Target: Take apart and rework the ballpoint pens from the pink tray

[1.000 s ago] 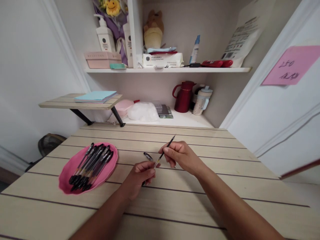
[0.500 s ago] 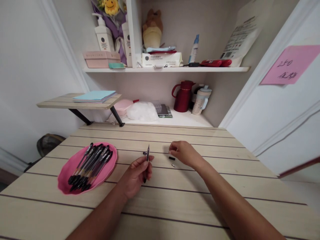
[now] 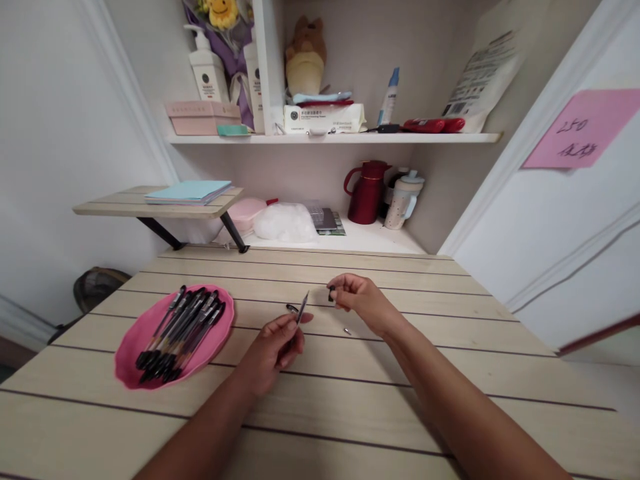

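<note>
My left hand is closed around a pen barrel that points up and to the right. My right hand pinches a small black pen part just right of the barrel's upper end. A pen cap lies on the wooden table behind the left hand, and a small metal pen tip lies on the table under the right hand. A pink plate at the left holds several black pens.
A small raised wooden shelf with a blue notebook stands at the back left. Behind the table, a red jug, a cup and a white bag sit in a niche. A wall shelf above carries bottles and boxes.
My right hand let go of the refill, reached to the table and lifted a small black part toward the barrel. My left hand keeps the barrel, which is tilted right.
</note>
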Motion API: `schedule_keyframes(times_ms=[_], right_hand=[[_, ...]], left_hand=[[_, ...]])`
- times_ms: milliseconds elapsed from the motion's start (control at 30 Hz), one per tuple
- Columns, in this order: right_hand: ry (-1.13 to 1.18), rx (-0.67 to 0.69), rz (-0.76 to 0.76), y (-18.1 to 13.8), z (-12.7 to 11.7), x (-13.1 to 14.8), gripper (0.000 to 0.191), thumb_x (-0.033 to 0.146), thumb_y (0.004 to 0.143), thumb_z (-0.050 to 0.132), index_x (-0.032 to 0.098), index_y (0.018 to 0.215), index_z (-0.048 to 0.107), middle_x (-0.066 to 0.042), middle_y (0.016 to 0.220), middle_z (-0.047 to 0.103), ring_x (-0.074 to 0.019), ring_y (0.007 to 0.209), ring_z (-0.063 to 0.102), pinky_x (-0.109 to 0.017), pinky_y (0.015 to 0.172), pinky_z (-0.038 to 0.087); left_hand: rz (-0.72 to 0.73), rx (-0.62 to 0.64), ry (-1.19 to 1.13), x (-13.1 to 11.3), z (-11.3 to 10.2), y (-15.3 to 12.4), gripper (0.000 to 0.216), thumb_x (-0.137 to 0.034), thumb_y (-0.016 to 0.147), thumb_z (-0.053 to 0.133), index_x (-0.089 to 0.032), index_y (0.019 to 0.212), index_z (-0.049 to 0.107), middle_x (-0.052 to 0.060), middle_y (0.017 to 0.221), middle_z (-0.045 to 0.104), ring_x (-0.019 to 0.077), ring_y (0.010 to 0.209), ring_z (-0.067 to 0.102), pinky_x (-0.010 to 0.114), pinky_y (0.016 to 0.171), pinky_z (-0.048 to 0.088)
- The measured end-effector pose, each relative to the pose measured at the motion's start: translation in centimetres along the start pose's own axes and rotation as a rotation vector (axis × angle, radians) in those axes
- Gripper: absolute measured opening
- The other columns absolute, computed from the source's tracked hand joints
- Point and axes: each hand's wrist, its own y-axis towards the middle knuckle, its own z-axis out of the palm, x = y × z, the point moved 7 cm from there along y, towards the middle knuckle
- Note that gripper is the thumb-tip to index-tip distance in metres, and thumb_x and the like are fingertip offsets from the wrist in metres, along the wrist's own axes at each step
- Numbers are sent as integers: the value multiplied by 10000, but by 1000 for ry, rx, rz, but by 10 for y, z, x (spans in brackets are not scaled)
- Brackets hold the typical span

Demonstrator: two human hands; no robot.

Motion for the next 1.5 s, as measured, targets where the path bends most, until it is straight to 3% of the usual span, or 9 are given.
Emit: schedule_keyframes(times_ms=[67, 167, 433, 867, 1100, 1267, 1500], right_hand=[[230, -39, -9, -3, 4, 9, 230, 301, 638, 605, 163, 815, 555, 39, 548, 489, -81, 484, 444, -217, 472, 331], [346, -89, -40, -7, 10, 18, 257, 310, 613, 645, 162, 801, 552, 40, 548, 476, -77, 479, 440, -210, 452, 319], [287, -62, -109, -10, 18, 25, 210, 283, 652, 625, 162, 812, 563, 35, 579, 495, -72, 490, 459, -211, 467, 337], [297, 57, 21, -17, 40, 18, 206, 237, 634, 633, 147, 814, 588, 42, 562, 511, -67, 482, 496, -198, 475, 358], [393, 165, 90, -21, 55, 6, 204, 292, 621, 654, 130, 734, 603, 9, 610, 563, -96, 570, 546, -202, 508, 368], [341, 159, 33, -22, 62, 4, 180, 303, 635, 637, 136, 629, 569, 6, 638, 570, -82, 578, 496, -240, 601, 403], [187, 129, 39, -20, 62, -3, 228, 335, 632, 627, 141, 581, 519, -4, 636, 559, -85, 571, 462, -212, 520, 362]], left_hand=[[0, -3, 29, 4, 3, 0, 359, -371, 734, 540, -175, 1032, 576, -22, 578, 510, 17, 374, 276, 191, 364, 128], [-1, -8, 49, 6, 5, 0, 372, -375, 731, 543, -160, 1032, 581, -16, 568, 511, 23, 381, 271, 198, 365, 119], [-9, 4, 89, 6, 7, -1, 363, -364, 743, 532, -155, 1034, 584, -14, 563, 500, 24, 391, 271, 199, 376, 116], [11, 28, 120, 5, 7, 0, 353, -347, 766, 507, -141, 1046, 572, -18, 569, 489, 22, 387, 286, 205, 385, 135], [24, 16, 87, 5, 6, 0, 259, -338, 743, 528, -133, 885, 598, -17, 563, 502, 23, 377, 301, 197, 373, 129], [58, -37, 31, 6, 1, 0, 191, -317, 721, 555, -132, 768, 565, -27, 538, 492, 15, 363, 285, 190, 363, 114], [64, -41, 83, 3, 3, 0, 217, -354, 725, 545, -140, 760, 535, -37, 528, 481, 16, 357, 270, 186, 357, 113]])
